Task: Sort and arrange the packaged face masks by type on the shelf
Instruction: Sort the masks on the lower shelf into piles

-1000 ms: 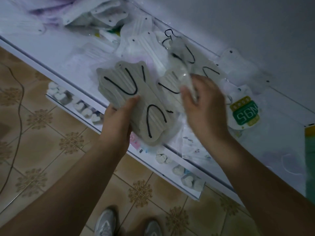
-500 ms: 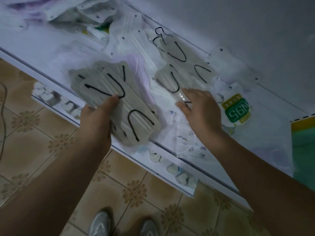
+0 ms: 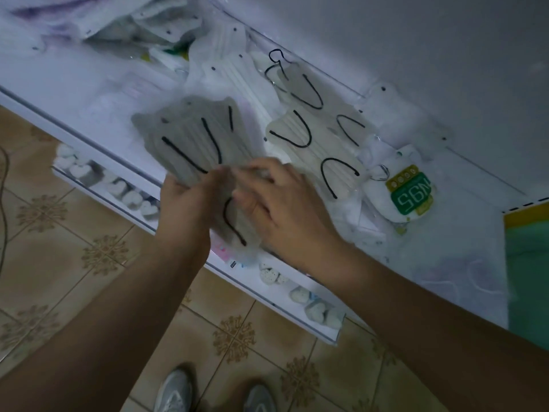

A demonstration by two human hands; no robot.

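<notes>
Both my forearms reach up and in from the bottom corners, meeting over the front edge of the white shelf (image 3: 74,93). My left hand (image 3: 185,203) grips the near end of a fanned stack of grey masks with black ear loops (image 3: 196,144), thumb on top, the other fingers curled underneath. My right hand (image 3: 285,209) lies palm-down against the same stack from the right, its fingers (image 3: 255,171) bent onto the packets — pinching the top one, as far as I can tell. The stack tilts away from me, overhanging the shelf edge. Just beyond it lie cream masks with black loops (image 3: 315,144), and further right an N95 packet (image 3: 411,197). The white packets at the back (image 3: 166,40) are washed out and blurred. My knuckles hide the stack's middle.
</notes>
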